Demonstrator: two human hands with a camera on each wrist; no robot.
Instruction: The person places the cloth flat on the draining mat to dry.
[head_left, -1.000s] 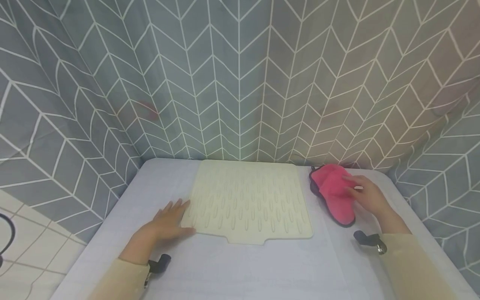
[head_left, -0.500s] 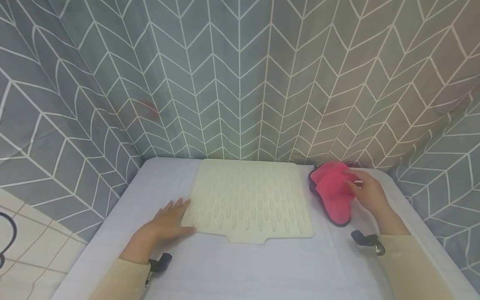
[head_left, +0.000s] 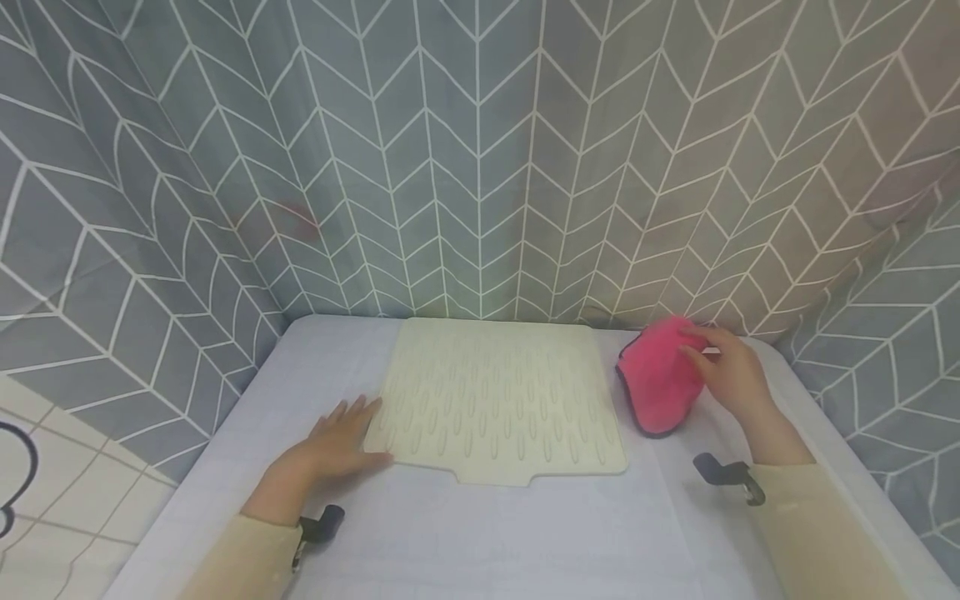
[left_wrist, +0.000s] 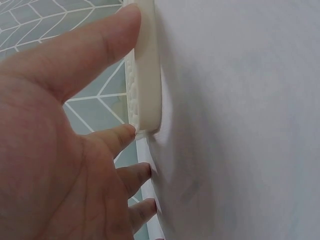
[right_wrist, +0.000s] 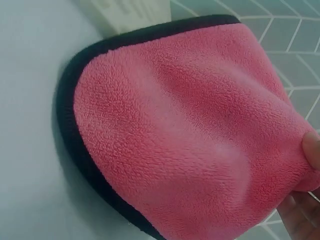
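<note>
A cream ridged mat or board (head_left: 495, 400) with a short tab at its near edge lies mid-table. My left hand (head_left: 333, 442) rests with spread, straight fingers at its near left corner; in the left wrist view the thumb (left_wrist: 100, 47) lies against the board's thick edge (left_wrist: 148, 90). Right of the board, my right hand (head_left: 738, 375) pinches a pink plush cloth (head_left: 660, 383) with dark edging. The right wrist view shows the cloth (right_wrist: 175, 130) hanging in folds from the thumb (right_wrist: 312, 149) and fingers, its lower edge near the tabletop.
A white-covered table (head_left: 487, 542) holds everything. Grey chevron curtains (head_left: 480, 167) stand behind it and along both sides. White tiles (head_left: 60, 475) show at the lower left. A dark wrist mount (head_left: 321, 527) sits on each sleeve.
My right hand has drawn the pink cloth slightly up and away, so its near end has lifted and it looks more bunched. My left hand and the board hold still.
</note>
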